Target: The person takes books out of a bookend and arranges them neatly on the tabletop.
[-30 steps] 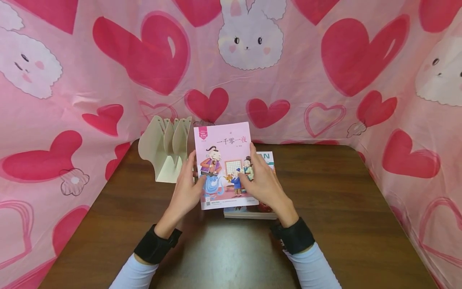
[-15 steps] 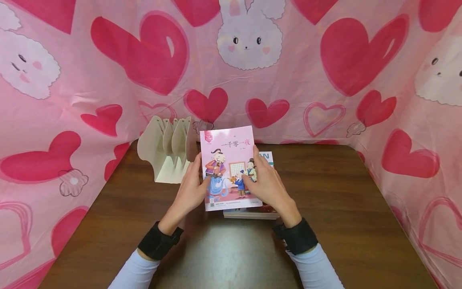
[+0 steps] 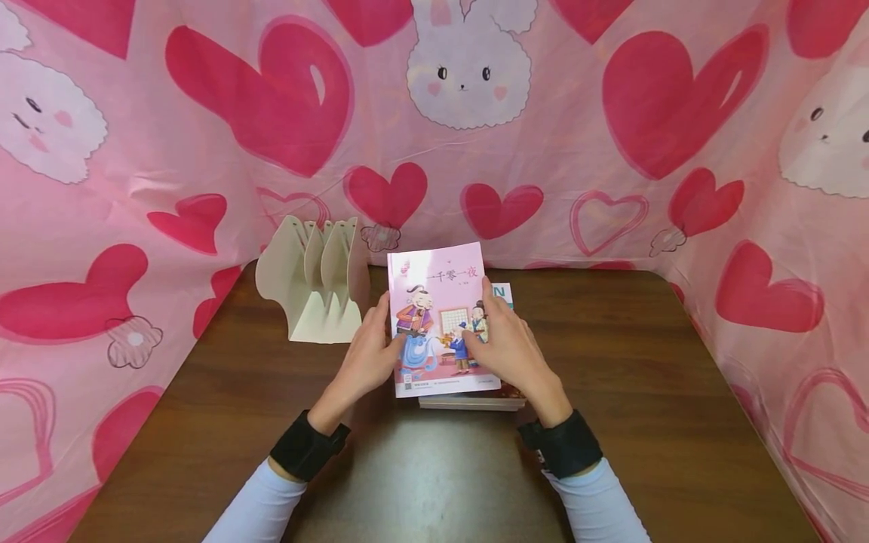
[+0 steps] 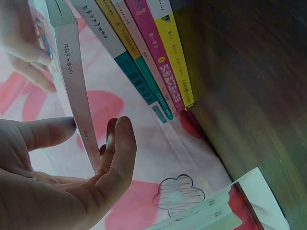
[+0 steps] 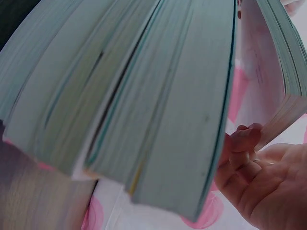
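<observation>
A pink picture-covered book [image 3: 444, 313] is held up in both hands, its front cover facing the head camera and its top tilted away. My left hand [image 3: 370, 351] grips its left edge, the thumb on the cover; the left wrist view shows the fingers behind the spine [image 4: 76, 72]. On the opposite edge my right hand [image 3: 519, 343] grips it with the thumb over the cover. Behind and below lies a stack of books [image 3: 471, 405], mostly hidden by the held book. Several spines of that stack [image 4: 144, 57] show in the left wrist view, page edges [image 5: 168, 96] in the right.
An off-white upright book rack [image 3: 278, 283] with several dividers stands on the brown wooden table [image 3: 611, 362], at the back left. A pink curtain [image 3: 557, 151] with hearts and rabbits surrounds the table's back and sides.
Both hands have moved the pink book a little to the right and its top edge lower, farther over the stack. The rack and the stack have stayed in place.
</observation>
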Demonstrator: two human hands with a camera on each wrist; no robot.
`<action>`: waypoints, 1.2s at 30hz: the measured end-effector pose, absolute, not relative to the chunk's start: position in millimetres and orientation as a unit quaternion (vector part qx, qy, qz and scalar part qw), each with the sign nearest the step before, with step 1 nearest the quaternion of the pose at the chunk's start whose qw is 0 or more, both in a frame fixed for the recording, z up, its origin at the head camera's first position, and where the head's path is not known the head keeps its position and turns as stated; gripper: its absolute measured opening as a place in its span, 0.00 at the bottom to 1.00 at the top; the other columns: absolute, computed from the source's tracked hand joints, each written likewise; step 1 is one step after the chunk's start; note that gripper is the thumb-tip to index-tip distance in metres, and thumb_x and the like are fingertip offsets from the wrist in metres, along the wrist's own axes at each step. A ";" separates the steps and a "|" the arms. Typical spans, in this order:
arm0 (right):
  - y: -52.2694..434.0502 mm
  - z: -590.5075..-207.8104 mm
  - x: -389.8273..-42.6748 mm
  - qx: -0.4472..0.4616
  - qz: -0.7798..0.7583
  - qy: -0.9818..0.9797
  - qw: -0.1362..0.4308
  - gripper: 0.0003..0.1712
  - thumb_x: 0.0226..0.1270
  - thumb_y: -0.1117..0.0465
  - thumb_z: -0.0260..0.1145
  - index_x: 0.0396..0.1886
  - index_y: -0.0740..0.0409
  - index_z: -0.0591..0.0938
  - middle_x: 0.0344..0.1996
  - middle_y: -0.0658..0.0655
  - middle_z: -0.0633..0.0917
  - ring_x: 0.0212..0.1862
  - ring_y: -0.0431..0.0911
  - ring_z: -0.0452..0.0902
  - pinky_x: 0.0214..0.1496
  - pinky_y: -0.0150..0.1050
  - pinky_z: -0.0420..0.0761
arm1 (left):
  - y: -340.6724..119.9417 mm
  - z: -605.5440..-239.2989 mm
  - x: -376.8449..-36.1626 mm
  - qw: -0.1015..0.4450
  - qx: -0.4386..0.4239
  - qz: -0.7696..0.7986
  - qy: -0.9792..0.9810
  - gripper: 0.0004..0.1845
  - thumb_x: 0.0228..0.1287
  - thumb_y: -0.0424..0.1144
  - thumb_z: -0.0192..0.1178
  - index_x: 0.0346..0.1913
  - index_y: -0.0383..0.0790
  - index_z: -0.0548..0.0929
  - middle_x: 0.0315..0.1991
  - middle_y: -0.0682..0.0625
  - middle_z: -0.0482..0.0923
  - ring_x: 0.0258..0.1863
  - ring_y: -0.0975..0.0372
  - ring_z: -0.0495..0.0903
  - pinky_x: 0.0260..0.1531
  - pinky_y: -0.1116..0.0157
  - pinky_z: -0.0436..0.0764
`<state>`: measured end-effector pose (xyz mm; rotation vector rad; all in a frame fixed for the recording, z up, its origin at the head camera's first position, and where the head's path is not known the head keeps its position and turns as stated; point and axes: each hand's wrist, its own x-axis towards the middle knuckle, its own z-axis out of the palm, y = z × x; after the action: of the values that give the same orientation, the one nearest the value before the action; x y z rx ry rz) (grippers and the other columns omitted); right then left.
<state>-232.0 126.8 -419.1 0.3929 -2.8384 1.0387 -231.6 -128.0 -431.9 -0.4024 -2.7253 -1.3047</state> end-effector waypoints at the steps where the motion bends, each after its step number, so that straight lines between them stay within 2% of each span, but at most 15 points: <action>1: 127.4 -418.9 -231.7 0.128 0.339 -0.931 0.045 0.59 0.67 0.51 0.73 0.87 0.57 0.48 0.77 0.65 0.67 0.71 0.61 0.71 0.65 0.64 0.77 | -127.3 -432.3 -231.9 0.042 -0.131 -0.428 -0.893 0.45 0.72 0.32 0.64 0.84 0.34 0.51 0.55 0.38 0.73 0.44 0.52 0.72 0.38 0.58 0.74; 16: 138.7 -419.4 -230.7 0.111 0.324 -0.939 0.031 0.58 0.67 0.51 0.72 0.86 0.63 0.49 0.74 0.69 0.70 0.66 0.62 0.76 0.64 0.65 0.78 | -113.4 -439.0 -239.2 0.019 -0.131 -0.429 -0.894 0.43 0.72 0.34 0.65 0.83 0.31 0.54 0.61 0.35 0.73 0.51 0.49 0.75 0.49 0.53 0.77; 23: 143.7 -419.1 -231.6 0.111 0.311 -0.943 0.029 0.58 0.67 0.52 0.73 0.84 0.68 0.50 0.70 0.70 0.73 0.59 0.58 0.79 0.60 0.62 0.81 | -106.6 -442.4 -241.4 0.016 -0.125 -0.425 -0.896 0.42 0.72 0.34 0.65 0.83 0.31 0.56 0.60 0.36 0.75 0.48 0.49 0.75 0.46 0.55 0.77; 36: 146.1 -416.8 -231.0 0.106 0.304 -0.946 0.026 0.58 0.66 0.53 0.74 0.83 0.71 0.51 0.68 0.71 0.75 0.56 0.58 0.79 0.57 0.61 0.82 | -102.6 -442.4 -242.0 0.011 -0.124 -0.419 -0.899 0.39 0.73 0.33 0.65 0.81 0.33 0.61 0.55 0.38 0.79 0.46 0.50 0.79 0.46 0.53 0.80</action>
<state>-231.0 146.1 -416.8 0.3274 -2.9251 0.9398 -242.0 -102.6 -442.4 -0.3878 -2.8046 -1.3081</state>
